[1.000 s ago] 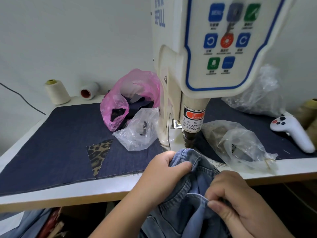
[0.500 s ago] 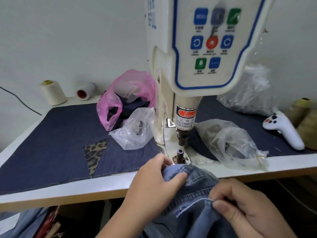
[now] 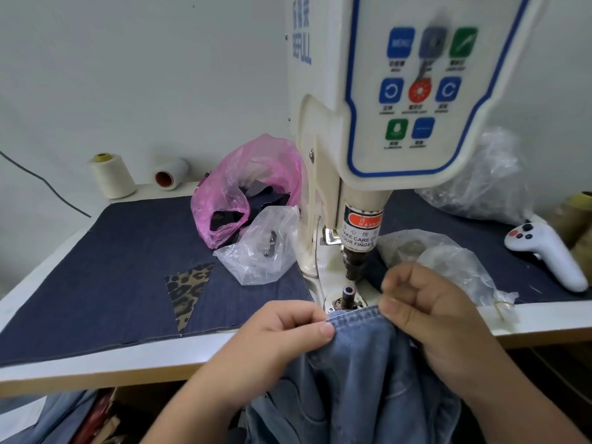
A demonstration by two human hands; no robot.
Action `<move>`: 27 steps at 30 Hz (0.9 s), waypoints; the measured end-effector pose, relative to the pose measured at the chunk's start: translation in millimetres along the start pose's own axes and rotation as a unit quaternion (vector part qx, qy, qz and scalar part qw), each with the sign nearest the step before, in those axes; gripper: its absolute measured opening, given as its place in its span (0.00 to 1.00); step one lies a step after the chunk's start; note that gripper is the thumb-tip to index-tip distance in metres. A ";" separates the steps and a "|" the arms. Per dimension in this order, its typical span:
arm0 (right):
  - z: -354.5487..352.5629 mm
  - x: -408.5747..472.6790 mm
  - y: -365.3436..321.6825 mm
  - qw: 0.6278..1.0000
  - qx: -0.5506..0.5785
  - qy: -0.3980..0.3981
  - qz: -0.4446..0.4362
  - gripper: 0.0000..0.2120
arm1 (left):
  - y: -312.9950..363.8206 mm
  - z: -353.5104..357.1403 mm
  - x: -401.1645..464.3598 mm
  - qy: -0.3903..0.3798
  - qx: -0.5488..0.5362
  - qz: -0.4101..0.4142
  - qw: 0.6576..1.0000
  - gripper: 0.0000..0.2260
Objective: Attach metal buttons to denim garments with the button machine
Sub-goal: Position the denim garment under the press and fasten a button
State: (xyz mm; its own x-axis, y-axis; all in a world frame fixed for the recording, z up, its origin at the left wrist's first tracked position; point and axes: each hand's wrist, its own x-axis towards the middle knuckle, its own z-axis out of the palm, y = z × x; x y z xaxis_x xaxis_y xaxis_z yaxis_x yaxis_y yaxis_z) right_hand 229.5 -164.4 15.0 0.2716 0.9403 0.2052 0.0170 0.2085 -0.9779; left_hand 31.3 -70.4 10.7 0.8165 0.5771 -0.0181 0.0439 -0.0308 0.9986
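Blue denim (image 3: pixel 352 373) hangs off the front edge of the table (image 3: pixel 96 360), its stitched hem drawn up just short of the machine (image 3: pixel 368 123)'s lower post (image 3: pixel 348 294). The left hand (image 3: pixel 272 334) pinches the hem between thumb and curled fingers; the right hand (image 3: pixel 429 312) grips it on the other side — fingers folded, thumb pressed on the seam. A dark cloth (image 3: pixel 112 267) covers the tabletop, with a pink bag (image 3: pixel 224 193) and a clear bag (image 3: pixel 259 251) beside the machine. Off to the right lies a white controller (image 3: pixel 551 254).
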 end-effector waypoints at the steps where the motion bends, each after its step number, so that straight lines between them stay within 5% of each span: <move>1: -2.3 1.6 4.3 0.999 0.040 0.021 0.017 0.11 | 0.8 -5.0 5.3 -0.026 -0.014 -0.040 0.999 0.09; 7: -9.7 12.6 29.1 0.967 0.232 0.050 0.094 0.16 | -6.7 -12.3 29.9 -0.016 0.041 -0.091 0.995 0.14; 10: -14.5 19.6 32.0 0.966 0.224 0.006 0.130 0.19 | -10.7 -14.7 35.6 0.052 0.032 -0.068 0.996 0.19; 16: -15.7 38.2 38.6 0.972 0.180 -0.063 0.140 0.15 | -9.5 -2.6 49.5 0.179 -0.069 -0.036 0.981 0.09; 21: -21.5 30.1 47.4 0.986 0.099 -0.076 0.111 0.23 | -15.0 -3.5 58.5 0.210 -0.075 -0.028 0.974 0.14; 27: -18.9 14.9 60.3 0.993 0.093 -0.044 0.064 0.09 | -19.9 -2.8 60.0 0.198 -0.058 -0.030 0.978 0.15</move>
State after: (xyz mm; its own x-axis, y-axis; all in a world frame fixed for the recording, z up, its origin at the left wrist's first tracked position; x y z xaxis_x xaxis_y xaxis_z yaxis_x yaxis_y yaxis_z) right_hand 252.7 -142.9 -41.6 0.1747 0.9804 0.0910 -0.1917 0.1246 -0.9735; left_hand 77.8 -32.8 -10.1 0.5258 0.8469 -0.0790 0.0010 0.0922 0.9957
